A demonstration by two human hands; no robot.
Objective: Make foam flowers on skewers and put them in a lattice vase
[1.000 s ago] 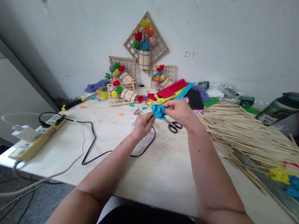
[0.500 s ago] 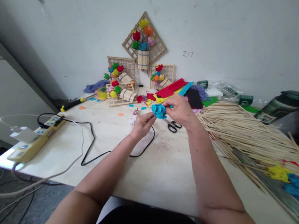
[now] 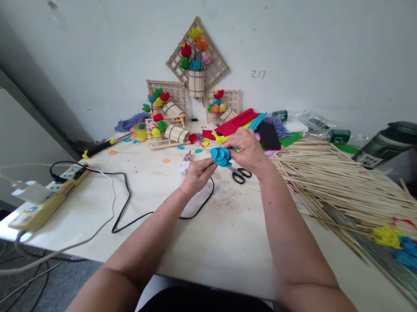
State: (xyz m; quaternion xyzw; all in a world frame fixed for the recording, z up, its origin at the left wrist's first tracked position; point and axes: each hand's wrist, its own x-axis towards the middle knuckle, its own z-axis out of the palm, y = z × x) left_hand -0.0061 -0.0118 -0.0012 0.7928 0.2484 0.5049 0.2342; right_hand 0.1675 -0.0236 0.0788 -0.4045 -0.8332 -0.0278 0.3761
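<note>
A blue craft flower [image 3: 221, 156] with layered petals is held above the table between my two hands. My left hand [image 3: 198, 174] is closed at its lower left side, pinching its base. From the right, my right hand [image 3: 244, 150] has its fingers closed on the flower's petals. Black-handled scissors [image 3: 241, 175] lie on the table just below my right hand, their blades partly hidden. Beyond the hands are strips of red sheet [image 3: 237, 122] and yellow scraps [image 3: 218, 137].
Bamboo lattice panels with colourful flowers [image 3: 198, 55] stand against the wall. Many thin wooden sticks [image 3: 343, 182] cover the right side, near a dark green bottle [image 3: 392, 145]. On the left, a power strip [image 3: 53, 197] feeds a black cable [image 3: 128, 197] that crosses the table.
The camera view has shifted slightly. Both hands stay on the blue flower, with only a small change in the right fingers.
</note>
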